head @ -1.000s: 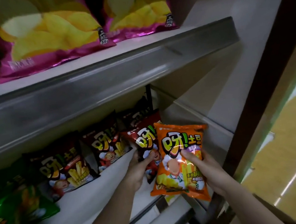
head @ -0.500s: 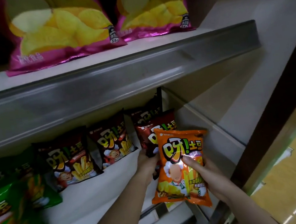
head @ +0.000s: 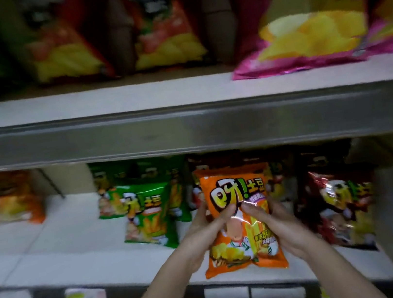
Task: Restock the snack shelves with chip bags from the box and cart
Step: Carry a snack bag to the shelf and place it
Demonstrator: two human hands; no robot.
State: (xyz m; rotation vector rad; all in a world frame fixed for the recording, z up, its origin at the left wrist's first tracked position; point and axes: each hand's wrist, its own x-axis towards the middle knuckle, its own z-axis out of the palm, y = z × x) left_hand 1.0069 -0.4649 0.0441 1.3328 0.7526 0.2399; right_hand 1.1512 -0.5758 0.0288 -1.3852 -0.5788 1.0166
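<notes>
An orange chip bag (head: 235, 194) stands upright in front of the lower shelf (head: 75, 233). My left hand (head: 203, 234) grips its left edge, thumb across the front. My right hand (head: 278, 223) grips its right edge, thumb meeting the left thumb mid-bag. Green chip bags (head: 149, 214) stand just left of it on the shelf. Dark red chip bags (head: 339, 204) stand to its right. The box and cart are out of view.
The upper shelf's metal lip (head: 187, 129) overhangs the lower shelf. On top stand a pink chip bag (head: 305, 30) and red-yellow bags (head: 163, 34). Orange-red bags (head: 7, 202) sit at the far left below. A price rail (head: 225, 295) runs along the lower shelf's front edge.
The view has swung left along the shelves. My left hand has left the dark red bag and now holds the orange bag together with my right hand.
</notes>
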